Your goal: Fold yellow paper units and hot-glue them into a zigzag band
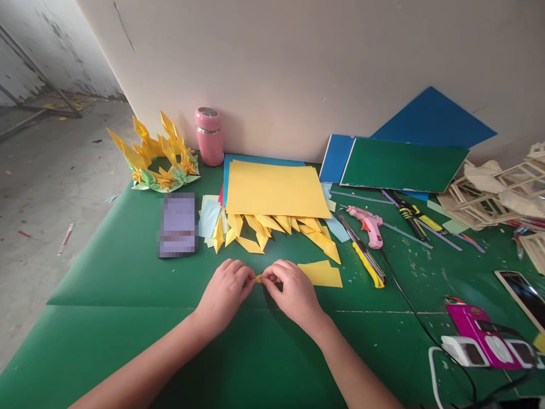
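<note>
My left hand [224, 294] and my right hand [293, 292] meet knuckle to knuckle on the green table cover [128, 284]. Both pinch a small folded piece of yellow paper [259, 278], of which only a sliver shows between the fingers. Just right of my right hand lie flat yellow paper squares [322, 274]. Behind the hands is a row of several folded yellow paper points [281, 230] in front of a stack of yellow sheets [275, 188].
A yellow-and-green folded paper crown [159, 159] and a pink flask [209, 136] stand at the back left, a blurred purple object [178, 224] nearby. To the right lie a yellow utility knife [365, 257], a pink glue gun [368, 225], blue and green boards [400, 165], wooden models [494, 193] and a power strip [485, 343].
</note>
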The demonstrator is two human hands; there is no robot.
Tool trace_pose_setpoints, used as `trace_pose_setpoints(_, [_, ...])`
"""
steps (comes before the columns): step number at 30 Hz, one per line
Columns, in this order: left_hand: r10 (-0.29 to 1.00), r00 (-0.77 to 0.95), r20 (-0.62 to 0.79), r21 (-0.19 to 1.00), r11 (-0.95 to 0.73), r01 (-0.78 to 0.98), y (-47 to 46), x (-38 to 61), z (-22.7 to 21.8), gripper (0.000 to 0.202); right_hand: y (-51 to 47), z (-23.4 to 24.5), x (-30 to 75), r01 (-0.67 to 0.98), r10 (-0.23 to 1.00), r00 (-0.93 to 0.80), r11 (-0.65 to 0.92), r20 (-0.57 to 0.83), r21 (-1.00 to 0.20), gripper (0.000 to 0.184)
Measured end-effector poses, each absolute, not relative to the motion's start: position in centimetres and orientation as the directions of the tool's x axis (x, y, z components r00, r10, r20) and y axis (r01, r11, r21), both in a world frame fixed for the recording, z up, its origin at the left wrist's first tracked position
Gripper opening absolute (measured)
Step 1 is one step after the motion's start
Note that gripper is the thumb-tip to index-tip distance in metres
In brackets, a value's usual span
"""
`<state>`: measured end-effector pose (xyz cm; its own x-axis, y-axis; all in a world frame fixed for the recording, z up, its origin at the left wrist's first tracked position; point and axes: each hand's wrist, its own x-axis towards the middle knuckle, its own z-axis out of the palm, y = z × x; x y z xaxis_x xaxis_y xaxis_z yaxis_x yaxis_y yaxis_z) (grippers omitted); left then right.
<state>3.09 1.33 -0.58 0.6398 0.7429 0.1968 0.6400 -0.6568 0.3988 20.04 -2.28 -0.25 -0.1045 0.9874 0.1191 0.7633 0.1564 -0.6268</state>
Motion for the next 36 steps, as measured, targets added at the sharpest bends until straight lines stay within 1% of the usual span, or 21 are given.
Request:
trace_pose_setpoints(7, [0.763, 0.621, 0.178, 0.343, -0.640, 0.688, 1.10, 3.13, -0.46, 0.024, -2.35, -0.45, 19.94, 0.777, 0.986, -0.100, 0.160, 0.131, -0.609, 0.015])
trace_pose_setpoints(12, [0.806, 0.567, 0.171, 0.230, -0.592, 0.772, 0.72, 3.27, -0.46, 0.017, -2.38, -0.53, 19.91, 0.790, 0.984, -0.106, 0.172, 0.144, -0.588, 0.015])
trace_pose_setpoints(14, [0.819, 0.546, 0.180, 0.212, -0.574, 0.791, 0.61, 3.29, -0.53, 0.015, -2.29, -0.46, 19.93, 0.788, 0.985, -0.107, 0.166, 0.134, -0.593, 0.014])
trace_pose_setpoints(23, [0.867, 0.446, 0.221, 0.322, -0.496, 0.806, 0.33, 3.28, -1.31, 0.013, -1.84, -0.20, 20.02, 0.774, 0.992, -0.099, 0.130, 0.084, -0.619, 0.017])
trace_pose_setpoints(30, [0.883, 0.435, 0.176, 0.381, -0.469, 0.797, 0.54, 3.48, -0.72, 0.016, -1.74, -0.30, 20.09, 0.757, 0.996, -0.068, 0.087, 0.054, -0.647, 0.014])
trace_pose_setpoints(33, [0.886, 0.435, 0.164, 0.391, -0.463, 0.796, 0.67, 3.45, -0.51, 0.017, -1.82, -0.32, 20.37, 0.706, 0.996, -0.068, 0.084, 0.051, -0.703, 0.012])
trace_pose_setpoints(36, [0.883, 0.439, 0.167, 0.395, -0.468, 0.791, 0.68, 3.34, -0.53, 0.014, -2.49, -0.42, 20.86, 0.604, 0.993, -0.056, 0.114, 0.101, -0.789, 0.010])
